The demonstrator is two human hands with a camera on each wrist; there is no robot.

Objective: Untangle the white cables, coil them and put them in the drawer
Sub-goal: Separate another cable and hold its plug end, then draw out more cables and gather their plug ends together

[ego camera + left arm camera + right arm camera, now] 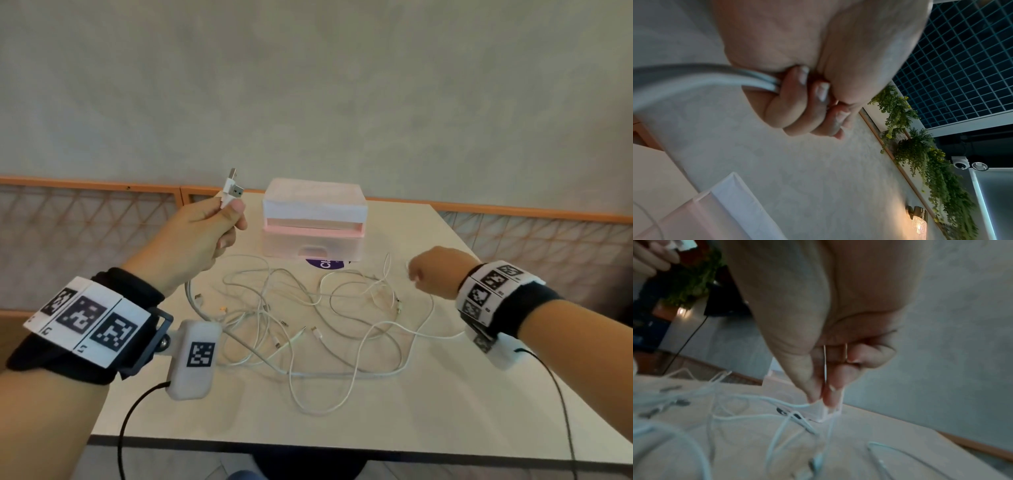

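A tangle of several white cables [308, 318] sprawls over the middle of the table. My left hand [209, 233] is raised left of the drawer box and grips two USB plug ends [231, 186] that stick up from the fist; in the left wrist view two cable strands [748, 78] run into its curled fingers [797, 104]. My right hand [431, 274] hovers at the right of the tangle and pinches a thin white cable [825, 366] between thumb and fingertips [830, 395]. The pink translucent drawer box [313, 219] stands at the table's far middle, its drawer shut.
The beige table [445, 411] ends in a dark front edge near me. A purple round sticker [323, 264] lies under the drawer box's front. Behind the table run an orange-framed lattice rail [85, 219] and a grey wall.
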